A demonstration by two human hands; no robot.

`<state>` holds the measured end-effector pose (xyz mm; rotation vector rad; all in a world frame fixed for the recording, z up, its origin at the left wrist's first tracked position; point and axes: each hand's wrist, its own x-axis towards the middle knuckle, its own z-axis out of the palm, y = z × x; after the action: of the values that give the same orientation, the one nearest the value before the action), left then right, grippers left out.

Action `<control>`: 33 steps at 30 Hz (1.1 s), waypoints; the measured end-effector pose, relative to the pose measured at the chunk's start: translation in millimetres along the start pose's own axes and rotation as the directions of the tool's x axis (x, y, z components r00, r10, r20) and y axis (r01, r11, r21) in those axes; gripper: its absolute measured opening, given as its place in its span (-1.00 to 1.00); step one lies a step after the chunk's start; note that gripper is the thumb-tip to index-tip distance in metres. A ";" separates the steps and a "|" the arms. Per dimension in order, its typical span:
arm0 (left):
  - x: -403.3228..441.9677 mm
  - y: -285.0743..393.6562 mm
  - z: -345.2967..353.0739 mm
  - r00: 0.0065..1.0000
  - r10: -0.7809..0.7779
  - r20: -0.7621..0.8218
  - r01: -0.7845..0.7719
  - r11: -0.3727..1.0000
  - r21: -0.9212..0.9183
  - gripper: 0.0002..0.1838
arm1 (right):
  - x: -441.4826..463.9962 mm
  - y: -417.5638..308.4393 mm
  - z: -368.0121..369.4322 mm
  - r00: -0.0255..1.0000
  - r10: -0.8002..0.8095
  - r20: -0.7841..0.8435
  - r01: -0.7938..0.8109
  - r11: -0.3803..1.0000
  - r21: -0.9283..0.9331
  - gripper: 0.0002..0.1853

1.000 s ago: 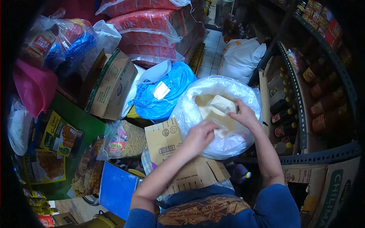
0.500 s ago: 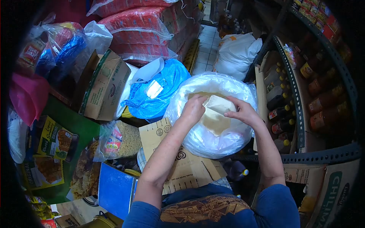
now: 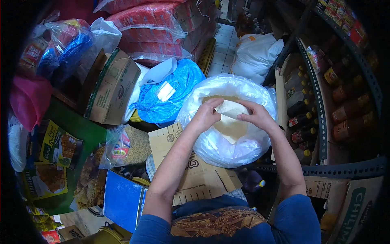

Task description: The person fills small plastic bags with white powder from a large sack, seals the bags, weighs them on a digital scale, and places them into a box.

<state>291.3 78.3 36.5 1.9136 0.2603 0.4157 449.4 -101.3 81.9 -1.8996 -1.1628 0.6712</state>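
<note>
Gripping a small white, soft-looking packet (image 3: 231, 109) from both sides, the two bare hands meet over the opening of a large, round, translucent plastic bag (image 3: 254, 156). The left hand (image 3: 206, 117) is partly closed, its fingers bent together on the packet's left edge. The right hand (image 3: 259, 116) is partly closed too, holding the right edge between its thumb and the fingers above.

The packet is plain and matte, with a pale, rounded upper surface and slightly shaded folds; no print shows on it. The fingers cover both its ends, and whether its mouth is open cannot be told. It sits inside the ring of the bag's rim, toward the far side, above pale tan, fine-looking contents (image 3: 231, 127) with a whiter patch near the packet. The bag's wall is glossy and crinkled, bulging outward in thick folds around the contents.

A flattened brown cardboard piece (image 3: 205, 179) with dark print lies across the lap, its far part just beside the bag's near left side. A bright blue woven sack (image 3: 162, 106) with a white label rests left of the bag, and a clear bag of small beige pieces (image 3: 138, 146) lies nearer, left of the cardboard.
</note>
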 end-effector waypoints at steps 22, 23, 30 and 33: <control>25.5 -15.0 38.5 0.978 -0.073 -0.194 0.074 0.997 -0.004 -0.49 | 6.8 -29.0 4.9 0.986 -0.118 -0.119 0.001 0.714 -0.700 -0.62; 27.6 -16.1 39.7 0.975 -0.090 -0.203 0.089 0.996 -0.012 -0.50 | 7.1 -33.5 3.8 0.985 -0.129 -0.116 0.005 0.687 -0.726 -0.64; 36.5 -4.4 41.3 0.943 -0.233 -0.236 0.202 0.968 -0.147 -0.50 | 15.4 -39.3 8.5 0.952 -0.293 -0.091 0.063 0.476 -0.877 -0.80; 37.4 6.2 36.4 0.942 -0.283 -0.179 0.240 0.943 -0.229 -0.49 | 19.8 -46.2 7.6 0.913 -0.407 -0.010 0.119 0.290 -0.950 -0.85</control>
<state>340.1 58.8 36.3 1.6072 0.5847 0.4463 430.2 -68.6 115.8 -2.4669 -1.8692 -0.6738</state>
